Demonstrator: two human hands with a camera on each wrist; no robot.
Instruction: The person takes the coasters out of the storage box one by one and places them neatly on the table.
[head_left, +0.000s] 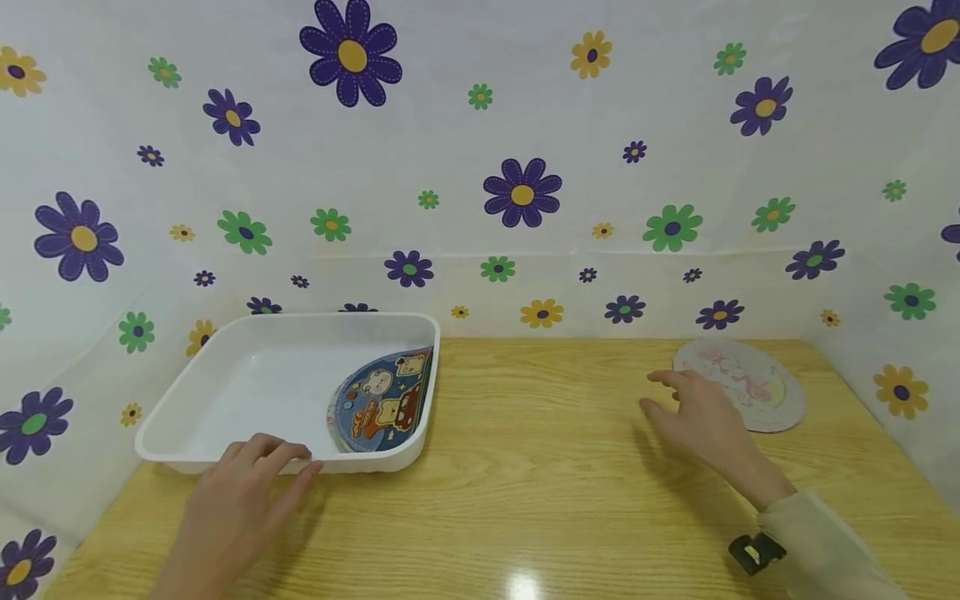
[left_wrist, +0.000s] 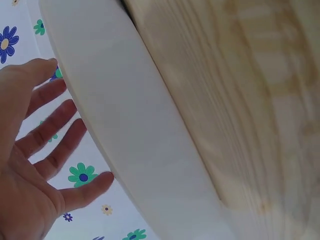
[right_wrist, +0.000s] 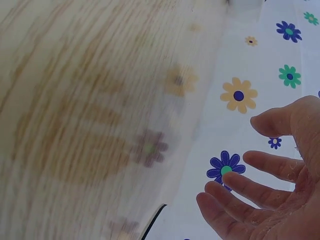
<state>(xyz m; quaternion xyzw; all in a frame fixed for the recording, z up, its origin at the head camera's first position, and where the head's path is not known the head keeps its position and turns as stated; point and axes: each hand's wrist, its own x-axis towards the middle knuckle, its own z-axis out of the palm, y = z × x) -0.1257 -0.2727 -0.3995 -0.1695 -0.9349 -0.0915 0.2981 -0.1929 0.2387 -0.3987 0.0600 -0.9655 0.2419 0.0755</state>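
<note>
My left hand (head_left: 238,500) is at the front rim of a white plastic tray (head_left: 172,454), fingertips touching or just over the edge. In the left wrist view its fingers are spread and loosely bent beside the tray's pale wall (left_wrist: 110,110). Inside the tray, against the right wall, lie dark blue rounded pieces (head_left: 378,404) printed with cartoon bears, seemingly stacked. My right hand (head_left: 701,421) hovers above the table, beside and partly over a flat white oval piece (head_left: 780,408) with a faint pink figure and yellow moon. In the right wrist view its fingers are apart and hold nothing.
The wood-grain table (head_left: 525,467) extends between and in front of both hands. A white sheet (head_left: 450,150) printed with purple, green and orange flowers rises behind the table and along both sides. A dark strap-like device (head_left: 756,552) sits at the right wrist.
</note>
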